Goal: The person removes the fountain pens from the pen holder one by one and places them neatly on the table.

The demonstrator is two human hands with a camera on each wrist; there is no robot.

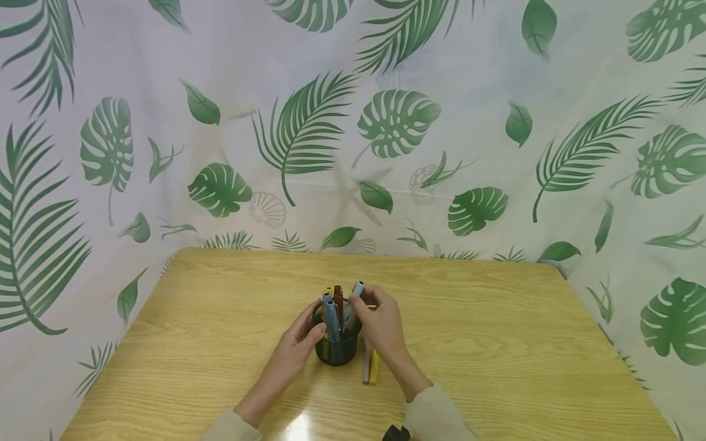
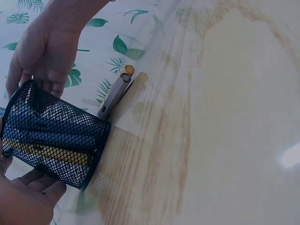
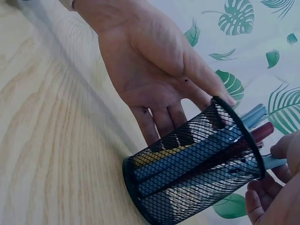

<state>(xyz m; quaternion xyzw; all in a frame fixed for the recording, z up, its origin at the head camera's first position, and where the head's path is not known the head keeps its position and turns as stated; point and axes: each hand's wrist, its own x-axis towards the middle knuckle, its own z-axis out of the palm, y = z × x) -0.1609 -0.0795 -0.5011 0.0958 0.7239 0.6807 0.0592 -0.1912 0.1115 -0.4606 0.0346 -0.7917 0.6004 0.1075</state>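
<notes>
A black mesh pen cup [image 1: 336, 354] stands on the table, holding blue pens [image 1: 333, 318], a dark red pen [image 1: 338, 296] and a yellow one. My left hand [image 1: 294, 350] grips the cup from its left side; in the right wrist view the thumb lies along the rim and the fingers [image 3: 164, 123] reach behind the mesh. At the cup's right edge, my right hand [image 1: 383, 320] pinches a light blue pen [image 1: 358, 287] between thumb and fingers. That pen's lower part is inside the cup, as the right wrist view shows.
A grey pen [image 1: 366, 365] and a yellow pen [image 1: 374, 369] lie side by side on the wooden table [image 1: 496, 343], just right of the cup. A leaf-patterned cloth [image 1: 331, 202] hangs behind the table and along its sides.
</notes>
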